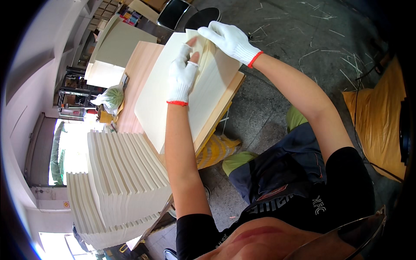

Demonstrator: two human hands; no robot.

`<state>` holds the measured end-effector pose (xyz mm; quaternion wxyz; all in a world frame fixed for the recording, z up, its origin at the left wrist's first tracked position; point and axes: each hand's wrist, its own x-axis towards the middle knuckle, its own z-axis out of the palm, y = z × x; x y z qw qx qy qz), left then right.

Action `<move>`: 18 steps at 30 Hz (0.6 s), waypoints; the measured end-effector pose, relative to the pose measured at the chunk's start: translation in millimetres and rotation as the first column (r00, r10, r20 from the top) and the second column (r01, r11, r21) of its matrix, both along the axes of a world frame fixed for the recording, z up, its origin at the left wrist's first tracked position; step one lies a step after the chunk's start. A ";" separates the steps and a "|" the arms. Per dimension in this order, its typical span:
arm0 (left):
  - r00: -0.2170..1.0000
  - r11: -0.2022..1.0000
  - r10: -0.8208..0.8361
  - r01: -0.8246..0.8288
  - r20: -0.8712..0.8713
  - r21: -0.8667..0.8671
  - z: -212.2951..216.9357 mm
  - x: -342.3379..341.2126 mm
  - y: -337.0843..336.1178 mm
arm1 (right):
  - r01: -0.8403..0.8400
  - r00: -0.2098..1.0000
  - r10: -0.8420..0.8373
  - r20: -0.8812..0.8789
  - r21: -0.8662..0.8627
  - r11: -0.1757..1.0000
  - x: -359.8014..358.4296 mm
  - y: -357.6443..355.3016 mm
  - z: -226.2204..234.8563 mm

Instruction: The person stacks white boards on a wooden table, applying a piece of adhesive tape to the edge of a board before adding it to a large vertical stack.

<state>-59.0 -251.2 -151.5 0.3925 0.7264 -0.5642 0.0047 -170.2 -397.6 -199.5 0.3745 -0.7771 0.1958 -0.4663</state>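
Observation:
Large pale cream sheets [164,93] lie on a wooden table, their upper part lifted and curled into a narrow fold [205,50]. My right hand [229,41], in a white knitted glove with a red cuff, closes on the far edge of the curled sheets; its fingertips are partly hidden. On the left side of that fold, my left hand [182,76] rests against the sheets. Its matching glove leaves the tips of the thumb and forefinger bare, and these two are spread apart. Whether the curl is one sheet or several, I cannot tell.
Tall stacks of cream sheets [123,173] stand at the near left. A wrapped green melon-like thing [112,97] sits beyond the table's left edge. A black stool [203,19] is at the far side. Thin strips [353,65] litter the floor, near an orange-yellow covering [381,121].

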 end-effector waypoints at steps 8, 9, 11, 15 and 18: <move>0.988 0.948 0.118 -0.140 0.096 0.287 16.6 -17.3 3.9 | 0.006 1.000 -0.006 -0.022 -0.007 1.000 -1.2 -1.2 -1.1; 0.982 0.953 0.113 -0.150 0.150 0.265 12.4 -14.1 3.4 | -0.001 1.000 0.001 -0.026 0.001 1.000 -1.3 0.2 0.3; 0.978 0.959 0.116 -0.156 0.173 0.238 10.6 -12.8 2.7 | -0.002 1.000 0.002 -0.028 0.006 1.000 -1.2 0.5 0.9; 0.990 0.962 0.118 -0.134 0.080 0.239 12.2 -16.9 2.3 | 0.008 1.000 -0.008 -0.015 0.003 1.000 -2.1 -0.2 -0.9; 0.995 0.983 0.097 -0.098 0.017 0.152 7.3 -11.2 2.9 | -0.008 1.000 0.008 -0.027 0.018 1.000 -3.7 2.5 3.3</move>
